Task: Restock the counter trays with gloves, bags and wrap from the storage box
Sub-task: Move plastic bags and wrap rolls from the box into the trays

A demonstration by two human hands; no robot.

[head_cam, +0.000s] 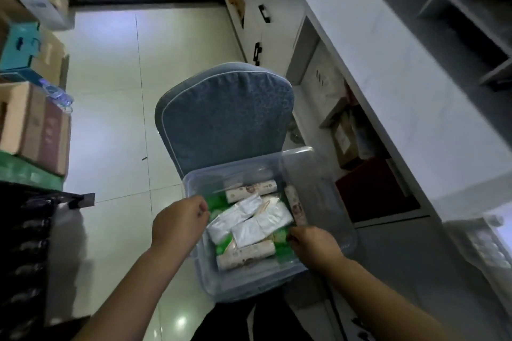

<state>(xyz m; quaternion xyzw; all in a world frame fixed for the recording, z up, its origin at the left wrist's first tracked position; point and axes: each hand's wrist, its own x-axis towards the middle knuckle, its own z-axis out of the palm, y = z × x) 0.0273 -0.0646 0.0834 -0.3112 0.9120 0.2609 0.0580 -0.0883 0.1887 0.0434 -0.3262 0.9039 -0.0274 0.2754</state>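
Left hand (178, 223) was curled over the left rim of the clear storage box (318, 174), steadying it I'd guess. The right hand (313, 241) was dug into the near corner among the white packets (249, 219) and green packs (282, 253), though I couldn't tell if it actually had one. The box sat on a blue chair (224, 113) beside the counter (388, 63). Looked like the picking-out step. Next it'd need a proper pinch on one packet, then a lift up to the counter.

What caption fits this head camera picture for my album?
Left hand holds a storage box on a blue chair; right hand reaches among its rolls.
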